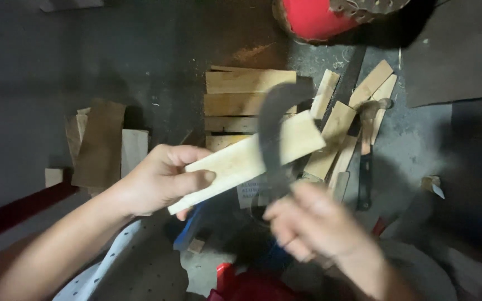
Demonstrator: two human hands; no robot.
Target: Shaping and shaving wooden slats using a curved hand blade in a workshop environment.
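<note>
My left hand (160, 178) grips the near end of a pale flat wooden board (235, 161), which slants up to the right over the floor. My right hand (308, 223), blurred by motion, is closed on the handle of a dark curved blade (274, 128). The blade arches up and crosses over the board near its far end. Whether the blade touches the wood cannot be told through the blur.
Several cut wooden boards (241, 95) lie stacked on the dark floor behind, with thinner slats (341, 134) fanned to the right. A hammer (365, 161) lies among the slats. Brown boards (101, 145) rest at the left. A red round object (313, 17) sits at the top.
</note>
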